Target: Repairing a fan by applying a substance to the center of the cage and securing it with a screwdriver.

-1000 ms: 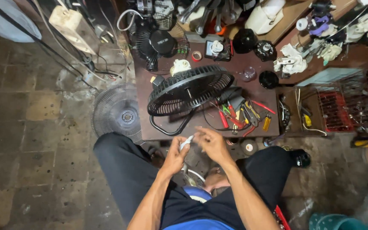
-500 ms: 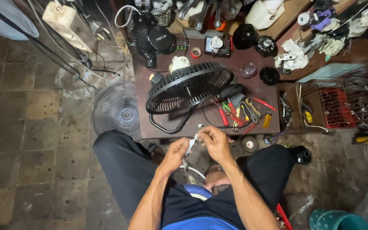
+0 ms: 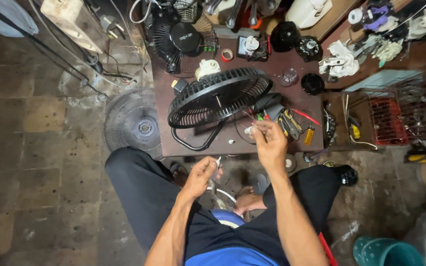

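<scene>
I sit over a low brown table (image 3: 232, 143). A black round fan guard with its motor shaft (image 3: 218, 96) stands tilted on the table. My right hand (image 3: 269, 140) is raised at the table's front edge, fingers pinched on a small pale piece with thin wires. My left hand (image 3: 200, 175) is lower, near my knee, closed around a small slim white-tipped tool. The two hands are apart.
Pliers and screwdrivers with coloured handles (image 3: 287, 120) lie right of the fan. A second black fan (image 3: 178, 37) and motor parts crowd the table's far side. A wire fan grille (image 3: 134, 123) lies on the tiled floor at left. A red crate (image 3: 388, 120) sits at right.
My hands were together in front of my lap; now they have parted. The right hand rose toward the table edge and the left stayed low.
</scene>
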